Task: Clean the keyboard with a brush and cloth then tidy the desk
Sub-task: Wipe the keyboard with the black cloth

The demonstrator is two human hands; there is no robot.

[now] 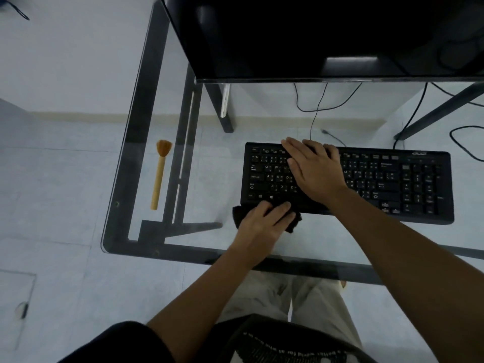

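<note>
While the black keyboard lies flat on the glass desk, its long side runs left to right in front of the person. The right hand is spread wide and flat on the keys, over the left middle part, holding nothing; I think it is there to keep the keyboard from sliding. The left hand sits at the near left corner of the keyboard, fingers curled down on a dark cloth. The cloth pokes out on both sides of that hand and touches the front edge of the keyboard.

So this looks like the wiping part of the job. The keys lie just past the left hand, away from the body, and most of the board stretches off to the right. That hand is the nearer one for wiping along the long side.

The brush lies well apart to the left, bristles pointing away. Above is a dark monitor, and cables hang behind.
</note>
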